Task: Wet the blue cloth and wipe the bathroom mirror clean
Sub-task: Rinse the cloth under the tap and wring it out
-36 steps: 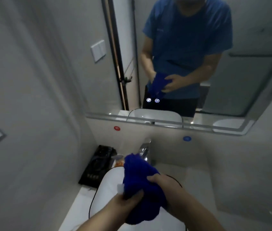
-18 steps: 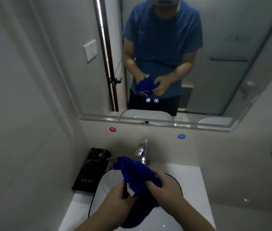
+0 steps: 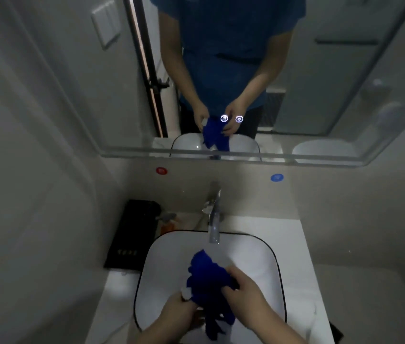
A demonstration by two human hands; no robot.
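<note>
Cloth [image 3: 209, 276], one, blue, gripped by left hand [image 3: 181, 310] and right hand [image 3: 246, 291] above one sink [image 3: 166, 264].

place: bathroom | sink [image 3: 169, 259], faucet [image 3: 214, 220], wall mirror [image 3: 325, 70] | dim, likely home

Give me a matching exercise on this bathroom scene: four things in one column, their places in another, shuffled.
1. blue cloth
2. faucet
3. red dot
4. black box

A. left of the basin
B. gripped by left hand and right hand
C. stuck on the wall below the mirror
D. behind the basin, spout over it

Pairs: 1-B, 2-D, 3-C, 4-A
</note>
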